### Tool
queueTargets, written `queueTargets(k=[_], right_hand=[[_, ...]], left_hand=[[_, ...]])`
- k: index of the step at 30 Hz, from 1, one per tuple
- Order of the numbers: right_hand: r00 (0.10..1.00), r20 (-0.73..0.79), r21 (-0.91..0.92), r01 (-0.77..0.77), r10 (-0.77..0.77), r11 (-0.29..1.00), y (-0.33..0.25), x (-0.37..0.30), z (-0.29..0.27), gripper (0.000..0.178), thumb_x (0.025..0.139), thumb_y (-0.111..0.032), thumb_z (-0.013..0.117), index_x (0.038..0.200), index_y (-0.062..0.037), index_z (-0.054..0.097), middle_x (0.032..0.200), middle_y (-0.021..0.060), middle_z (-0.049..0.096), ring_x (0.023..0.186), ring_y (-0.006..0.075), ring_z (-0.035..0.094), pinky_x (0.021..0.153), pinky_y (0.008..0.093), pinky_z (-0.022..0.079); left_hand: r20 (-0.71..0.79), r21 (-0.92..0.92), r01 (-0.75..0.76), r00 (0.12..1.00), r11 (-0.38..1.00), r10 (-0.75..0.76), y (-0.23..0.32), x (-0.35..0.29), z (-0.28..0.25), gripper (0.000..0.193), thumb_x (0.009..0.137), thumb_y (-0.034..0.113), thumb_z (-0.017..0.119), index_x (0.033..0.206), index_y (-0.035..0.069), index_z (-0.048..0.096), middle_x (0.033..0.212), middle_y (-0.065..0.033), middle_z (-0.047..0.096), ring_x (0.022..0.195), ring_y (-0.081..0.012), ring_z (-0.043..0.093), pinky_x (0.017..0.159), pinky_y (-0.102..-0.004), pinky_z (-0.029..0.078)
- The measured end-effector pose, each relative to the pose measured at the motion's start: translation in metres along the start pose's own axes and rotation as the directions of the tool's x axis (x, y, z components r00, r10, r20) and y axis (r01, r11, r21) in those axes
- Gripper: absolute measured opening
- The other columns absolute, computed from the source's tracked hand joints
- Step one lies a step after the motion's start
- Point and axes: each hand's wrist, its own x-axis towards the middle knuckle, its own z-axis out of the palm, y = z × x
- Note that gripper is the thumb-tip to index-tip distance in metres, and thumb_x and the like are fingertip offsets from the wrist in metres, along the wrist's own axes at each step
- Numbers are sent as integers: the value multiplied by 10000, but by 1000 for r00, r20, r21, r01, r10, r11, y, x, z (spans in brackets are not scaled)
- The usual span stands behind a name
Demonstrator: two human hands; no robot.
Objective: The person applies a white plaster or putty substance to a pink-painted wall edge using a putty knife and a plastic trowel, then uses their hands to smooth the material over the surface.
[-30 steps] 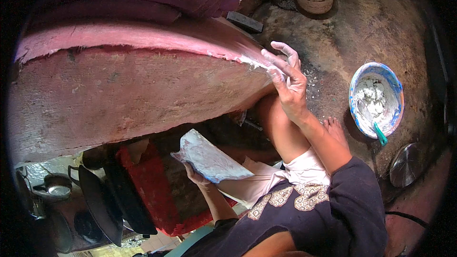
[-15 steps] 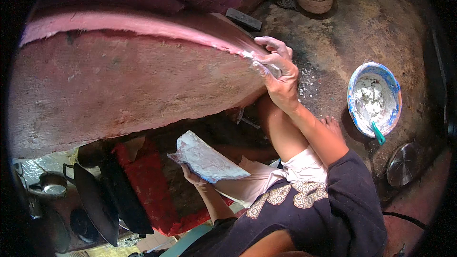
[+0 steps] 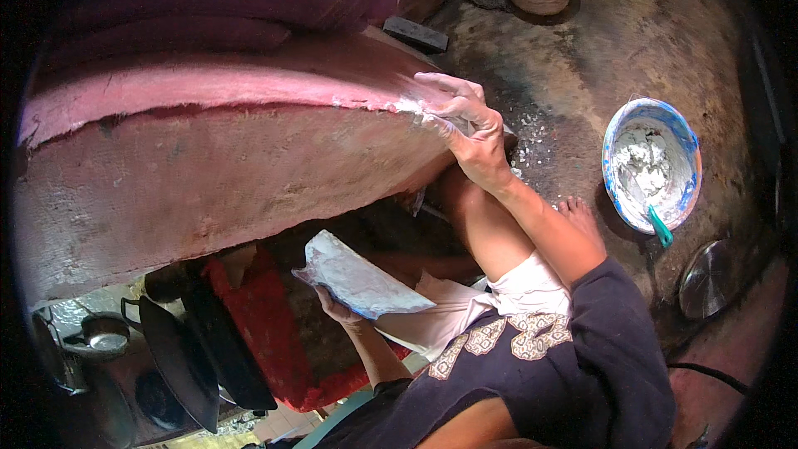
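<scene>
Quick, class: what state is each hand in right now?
Left hand: holding the white-smeared board.
Right hand: partly open, at the whitened pink edge.

The left hand holds a smeared board. The right hand touches a slab's edge. A basin stands nearby.

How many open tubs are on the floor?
2: a rounded blue-and-white basin holding white paste, right of the right hand, and a round beige tub at the top, cut off by the picture's edge. Others may be hidden.
</scene>
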Motion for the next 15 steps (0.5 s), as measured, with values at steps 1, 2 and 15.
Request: queueTargets(k=[1,2,15], right_hand=[[1000,29,19,-4,4,1000,-2,2,-3,148,825,-147,747,971,-149,769,1352,86,581,1215,230,484,1071,376,306],[998,57,26,-2,1,1000,-3,3,-5,160,830,-147,741,988,-151,769,1357,90,579,1217,236,483,1071,378,310],[983,83,-547,183,-165,817,-38,-29,0,445,949,-294,464,1301,-76,627,1532,190,359,1364,356,350,1132,467,201]], left_hand=[[-59,-55,33,998,998,-36,1,1,1,692,909,482,561,1435,66,388,1387,-118,497,1235,-307,511,1051,-482,415],[-82,-96,30,996,995,-38,1,2,2,708,864,474,643,1408,73,433,1362,-104,529,1217,-312,527,1038,-489,426],[-75,-112,86,993,990,-95,5,3,9,719,906,488,560,1452,64,362,1398,-135,479,1235,-325,508,1039,-492,423]])
